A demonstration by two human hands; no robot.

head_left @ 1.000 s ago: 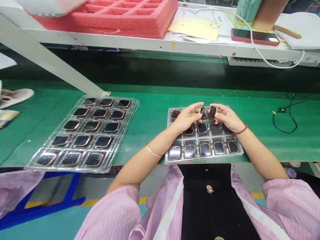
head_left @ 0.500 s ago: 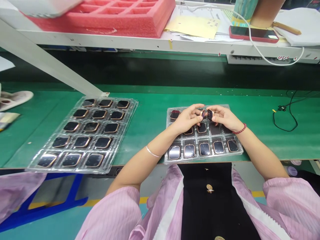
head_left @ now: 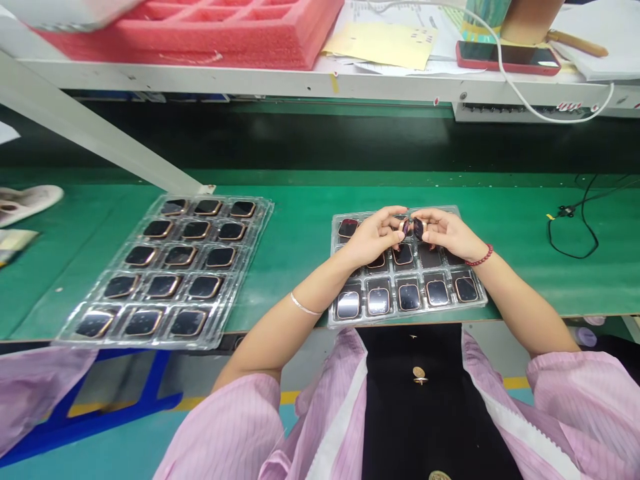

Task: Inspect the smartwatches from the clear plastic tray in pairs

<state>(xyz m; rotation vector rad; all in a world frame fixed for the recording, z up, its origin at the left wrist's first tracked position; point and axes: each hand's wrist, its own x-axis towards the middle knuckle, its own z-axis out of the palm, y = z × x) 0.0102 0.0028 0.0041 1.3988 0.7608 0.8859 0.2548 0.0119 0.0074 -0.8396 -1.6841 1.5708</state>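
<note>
My left hand pinches a smartwatch case with a gold-coloured rim, tilted on edge. Facing it, my right hand grips a second smartwatch case, its dark screen turned toward the left one. The two cases are close together, and fingers partly cover both. Below both hands lies a clear plastic tray with pockets. Its front row holds square black watch cases, screens up. Behind them, another watch case shows under my hands, which hide part of the back rows.
At left on the green bench, another clear tray holds rows of similar watch cases. A black cable lies to the right. The white shelf above carries pink foam, papers and a red-edged phone.
The view has shifted slightly. Both hands keep hold of their watch cases in nearly the same position over the tray.
</note>
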